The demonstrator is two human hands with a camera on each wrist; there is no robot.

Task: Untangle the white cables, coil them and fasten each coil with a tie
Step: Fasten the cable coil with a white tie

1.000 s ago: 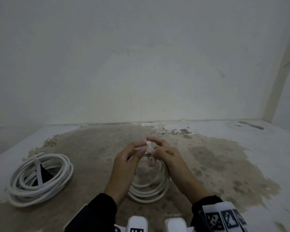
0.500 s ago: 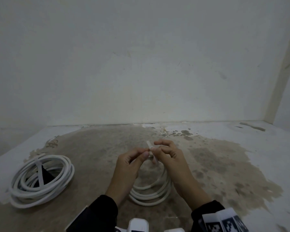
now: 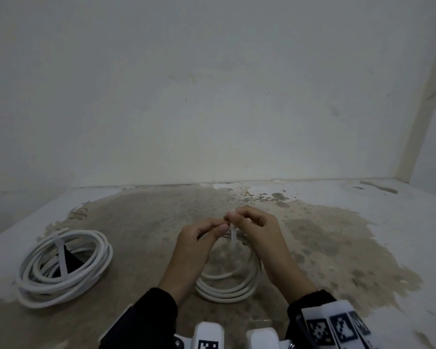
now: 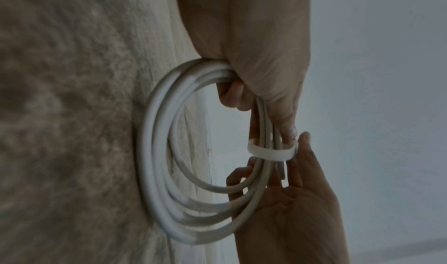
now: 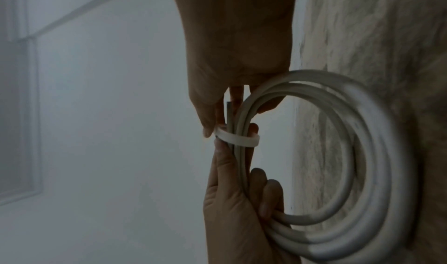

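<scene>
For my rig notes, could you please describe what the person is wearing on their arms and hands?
Both hands are bare, the left hand and right hand alike. Black long sleeves reach the wrists. White camera mounts sit below the wrists, and white cards with black square-pattern markers wrap the right forearm.

Bare corner in dim light.
I face a plain white wall (image 3: pixel 212 96); the floor (image 3: pixel 337 248) before me is white with a big brown stain.

Two white cable coils: one (image 3: pixel 63 267) lying tied, one (image 3: pixel 228 283) in hand. Two ties: (image 3: pixel 62 255) and (image 3: pixel 232 235). Two hands: (image 3: pixel 196 245), (image 3: pixel 257 230).
</scene>
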